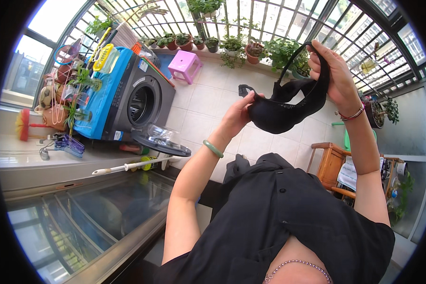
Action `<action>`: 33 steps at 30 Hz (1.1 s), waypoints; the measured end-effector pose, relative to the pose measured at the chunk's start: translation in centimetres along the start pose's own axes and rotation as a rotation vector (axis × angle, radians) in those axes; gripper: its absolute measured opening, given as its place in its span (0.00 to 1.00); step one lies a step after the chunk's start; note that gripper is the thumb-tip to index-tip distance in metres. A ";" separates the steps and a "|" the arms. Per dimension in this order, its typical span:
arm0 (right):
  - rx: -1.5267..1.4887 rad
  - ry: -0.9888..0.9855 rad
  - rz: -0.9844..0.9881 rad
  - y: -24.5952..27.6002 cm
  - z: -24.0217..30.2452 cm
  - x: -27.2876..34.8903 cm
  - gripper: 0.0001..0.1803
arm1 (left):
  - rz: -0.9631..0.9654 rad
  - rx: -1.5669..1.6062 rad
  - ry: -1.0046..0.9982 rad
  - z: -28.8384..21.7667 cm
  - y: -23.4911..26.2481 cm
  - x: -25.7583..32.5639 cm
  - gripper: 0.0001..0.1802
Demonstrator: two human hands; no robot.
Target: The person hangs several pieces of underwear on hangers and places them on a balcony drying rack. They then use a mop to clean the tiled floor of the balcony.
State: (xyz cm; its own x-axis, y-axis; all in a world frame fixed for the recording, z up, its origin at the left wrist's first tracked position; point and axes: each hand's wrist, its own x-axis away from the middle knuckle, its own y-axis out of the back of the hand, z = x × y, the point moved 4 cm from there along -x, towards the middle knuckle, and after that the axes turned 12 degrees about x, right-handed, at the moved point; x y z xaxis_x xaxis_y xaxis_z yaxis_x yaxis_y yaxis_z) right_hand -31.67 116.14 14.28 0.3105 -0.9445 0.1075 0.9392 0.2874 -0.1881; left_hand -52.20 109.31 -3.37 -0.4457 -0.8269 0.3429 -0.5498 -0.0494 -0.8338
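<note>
A black bra hangs stretched between my two hands, above the tiled floor. My left hand pinches its near left side, beside one cup, with the thumb on top. Higher up and to the right, my right hand grips the strap and the other side of the band, fingers curled round the fabric. One strap loops up toward my right fingers, and a short end sticks out past my left thumb. To the left stands a dark grey front-loading washing machine with its round door swung wide; the drum is dark inside.
A pink plastic stool stands beyond the washer. Potted plants line the barred window. Purple hangers and a white pole are at the left. A wooden chair stands at the right, near a green plastic item.
</note>
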 end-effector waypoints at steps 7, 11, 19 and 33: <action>0.059 -0.077 -0.008 -2.6 -4.6 -7.2 0.15 | -0.111 0.070 -0.199 -5.0 6.6 4.6 0.21; -0.027 -0.165 0.023 -4.6 -7.2 -10.6 0.14 | -0.190 0.145 -0.151 -5.7 6.6 5.9 0.27; 0.161 -0.258 0.200 -7.1 -11.1 -19.2 0.13 | -0.630 0.139 -0.602 -11.0 13.0 5.8 0.19; 0.150 -0.516 0.499 -16.6 -19.0 -27.7 0.14 | -0.746 0.365 -0.876 -15.2 13.5 4.3 0.15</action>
State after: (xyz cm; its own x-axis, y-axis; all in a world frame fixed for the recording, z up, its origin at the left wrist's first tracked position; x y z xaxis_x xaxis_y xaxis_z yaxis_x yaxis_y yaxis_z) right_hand -58.69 134.55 -4.09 0.7015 -0.5108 0.4970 0.6662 0.7177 -0.2027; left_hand -72.25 113.63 -6.56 0.6044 -0.6200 0.5004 -0.1731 -0.7152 -0.6771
